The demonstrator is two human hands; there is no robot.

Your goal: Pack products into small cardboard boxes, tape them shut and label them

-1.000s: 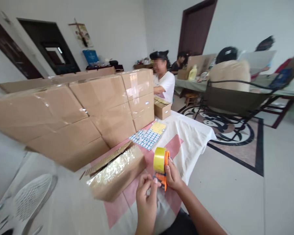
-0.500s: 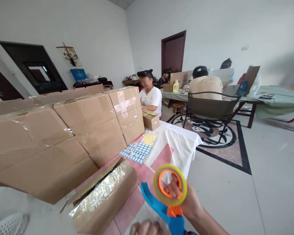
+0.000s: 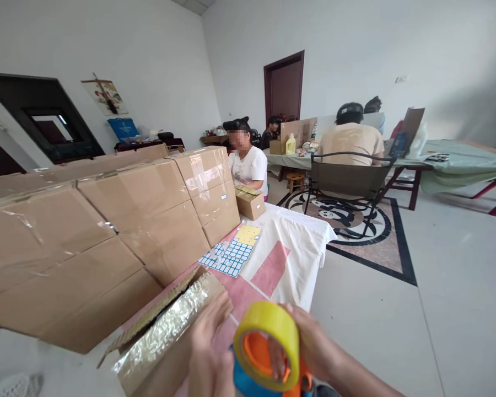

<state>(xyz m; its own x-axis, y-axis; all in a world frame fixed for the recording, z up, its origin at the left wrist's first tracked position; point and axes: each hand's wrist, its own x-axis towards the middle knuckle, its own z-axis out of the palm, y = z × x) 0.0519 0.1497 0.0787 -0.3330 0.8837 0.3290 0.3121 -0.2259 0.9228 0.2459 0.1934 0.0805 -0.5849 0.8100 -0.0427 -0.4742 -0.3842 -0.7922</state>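
My right hand (image 3: 314, 342) is closed around a tape dispenser, its fingers reaching through the orange hub of the yellow tape roll (image 3: 268, 317). The blue part of the tape dispenser (image 3: 243, 377) shows low beside the roll. My left hand (image 3: 210, 353), smeared by motion, is at the near right side of a long cardboard box (image 3: 157, 353); whether it touches the box I cannot tell. Shiny clear tape covers much of the box's top, and one flap stands raised along its far edge.
Stacked, taped cartons (image 3: 149, 220) line the table's left side. Blue-bordered label sheets (image 3: 231, 253) lie on the white and pink tablecloth (image 3: 300, 259). A person in white (image 3: 252, 165) sits beyond a smaller box (image 3: 251, 203). A chair (image 3: 351, 179) stands right; a white basket (image 3: 19, 386) is lower left.
My left hand has risen from the bottom edge to the box's side. The tape dispenser in my right hand has turned and dropped slightly. The view has shifted a little to the right.
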